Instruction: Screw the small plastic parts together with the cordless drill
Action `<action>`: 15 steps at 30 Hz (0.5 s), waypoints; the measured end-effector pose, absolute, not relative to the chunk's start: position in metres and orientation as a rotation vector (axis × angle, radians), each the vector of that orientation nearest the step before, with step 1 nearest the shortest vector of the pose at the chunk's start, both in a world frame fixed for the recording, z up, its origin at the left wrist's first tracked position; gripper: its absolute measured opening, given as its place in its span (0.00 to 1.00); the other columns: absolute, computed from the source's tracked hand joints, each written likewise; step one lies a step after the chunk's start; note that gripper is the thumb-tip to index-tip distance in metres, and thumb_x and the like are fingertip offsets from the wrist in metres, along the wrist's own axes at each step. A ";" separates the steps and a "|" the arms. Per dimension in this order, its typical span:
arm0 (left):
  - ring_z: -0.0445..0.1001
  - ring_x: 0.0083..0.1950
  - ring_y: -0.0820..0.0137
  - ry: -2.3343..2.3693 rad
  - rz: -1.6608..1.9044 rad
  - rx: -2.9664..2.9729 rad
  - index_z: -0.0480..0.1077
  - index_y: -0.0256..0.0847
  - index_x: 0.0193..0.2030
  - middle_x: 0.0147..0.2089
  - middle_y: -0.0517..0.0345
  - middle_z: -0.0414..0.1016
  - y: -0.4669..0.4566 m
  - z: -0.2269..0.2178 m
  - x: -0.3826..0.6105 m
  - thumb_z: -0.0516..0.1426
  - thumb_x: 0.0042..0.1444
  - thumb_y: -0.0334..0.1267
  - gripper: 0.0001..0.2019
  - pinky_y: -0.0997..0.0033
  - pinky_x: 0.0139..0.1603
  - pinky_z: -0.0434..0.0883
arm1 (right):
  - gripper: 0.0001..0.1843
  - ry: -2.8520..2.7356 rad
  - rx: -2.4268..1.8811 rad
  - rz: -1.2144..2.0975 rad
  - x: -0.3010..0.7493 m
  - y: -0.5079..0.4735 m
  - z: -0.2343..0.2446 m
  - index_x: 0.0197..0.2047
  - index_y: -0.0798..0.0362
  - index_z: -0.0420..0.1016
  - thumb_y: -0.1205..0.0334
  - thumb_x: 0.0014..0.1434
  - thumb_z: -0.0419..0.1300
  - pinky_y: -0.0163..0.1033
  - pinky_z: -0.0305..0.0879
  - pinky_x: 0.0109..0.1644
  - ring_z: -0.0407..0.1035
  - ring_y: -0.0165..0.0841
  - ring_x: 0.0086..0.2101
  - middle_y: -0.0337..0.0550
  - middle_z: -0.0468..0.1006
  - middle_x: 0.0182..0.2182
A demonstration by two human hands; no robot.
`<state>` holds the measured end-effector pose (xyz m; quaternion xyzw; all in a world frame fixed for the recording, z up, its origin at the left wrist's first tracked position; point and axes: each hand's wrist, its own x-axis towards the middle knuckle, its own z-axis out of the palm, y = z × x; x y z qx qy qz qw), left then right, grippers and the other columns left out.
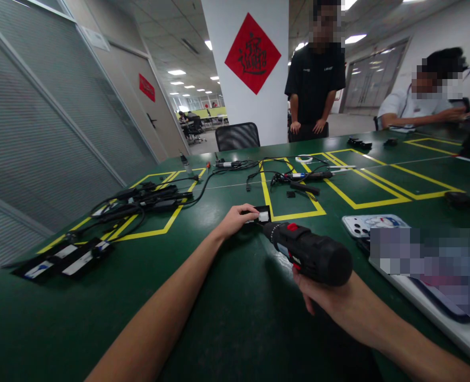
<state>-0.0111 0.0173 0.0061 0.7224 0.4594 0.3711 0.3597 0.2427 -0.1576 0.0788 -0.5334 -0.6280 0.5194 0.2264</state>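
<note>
My right hand (318,294) is wrapped round the handle of a black cordless drill (314,252) with red accents. The drill tilts forward and left, and its chuck end sits close to a small black part with a white block (263,216) on the table. My left hand (237,220) lies at the left side of that part, thumb and fingers closed on it. Its fingers partly cover the part, and the drill hides its near side. Whether the bit tip touches the part, I cannot make out.
The green table (203,318) carries yellow tape outlines. Tangled black cables (151,204) and black-and-white pieces (79,260) lie left; pen-like tools (306,176) lie beyond my hands. A phone (374,223) is at the right. One person (316,74) stands opposite; another (418,106) sits far right.
</note>
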 end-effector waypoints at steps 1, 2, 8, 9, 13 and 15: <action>0.69 0.44 0.66 1.179 0.960 1.859 0.74 0.37 0.35 0.41 0.54 0.72 0.017 0.006 -0.011 0.59 0.47 0.44 0.13 0.67 0.50 0.63 | 0.10 -1.725 -1.477 1.432 0.243 -0.158 0.079 0.32 0.54 0.67 0.55 0.57 0.53 0.33 0.56 0.25 0.61 0.27 0.22 0.34 0.68 0.19; 0.69 0.44 0.66 1.172 0.963 1.857 0.74 0.37 0.35 0.41 0.54 0.72 0.017 0.005 -0.011 0.59 0.47 0.44 0.13 0.67 0.50 0.63 | 0.10 -1.720 -1.489 1.429 0.243 -0.158 0.079 0.34 0.54 0.66 0.56 0.57 0.53 0.33 0.55 0.24 0.61 0.27 0.21 0.33 0.67 0.19; 0.69 0.44 0.66 1.167 0.958 1.870 0.74 0.37 0.35 0.42 0.53 0.72 0.015 0.006 -0.011 0.58 0.48 0.45 0.14 0.67 0.49 0.63 | 0.10 -1.725 -1.454 1.439 0.244 -0.157 0.080 0.33 0.54 0.66 0.55 0.57 0.52 0.33 0.55 0.24 0.61 0.27 0.21 0.34 0.68 0.20; 0.69 0.44 0.66 1.174 0.955 1.875 0.74 0.37 0.35 0.42 0.53 0.72 0.015 0.007 -0.011 0.58 0.48 0.45 0.14 0.67 0.49 0.63 | 0.10 -1.727 -1.460 1.444 0.244 -0.157 0.080 0.33 0.54 0.66 0.55 0.57 0.53 0.33 0.55 0.24 0.61 0.27 0.21 0.33 0.67 0.19; 0.70 0.43 0.65 1.208 0.950 1.900 0.73 0.37 0.36 0.41 0.53 0.73 0.015 0.008 -0.011 0.58 0.48 0.46 0.15 0.66 0.48 0.63 | 0.10 -1.714 -1.485 1.445 0.244 -0.159 0.080 0.36 0.54 0.67 0.56 0.57 0.53 0.33 0.56 0.25 0.61 0.27 0.22 0.34 0.68 0.20; 0.70 0.42 0.66 1.235 0.943 1.904 0.73 0.38 0.38 0.40 0.54 0.73 0.014 0.008 -0.011 0.58 0.48 0.46 0.15 0.67 0.47 0.64 | 0.11 -1.721 -1.471 1.442 0.244 -0.159 0.079 0.36 0.55 0.67 0.56 0.58 0.52 0.34 0.57 0.26 0.63 0.28 0.23 0.35 0.70 0.21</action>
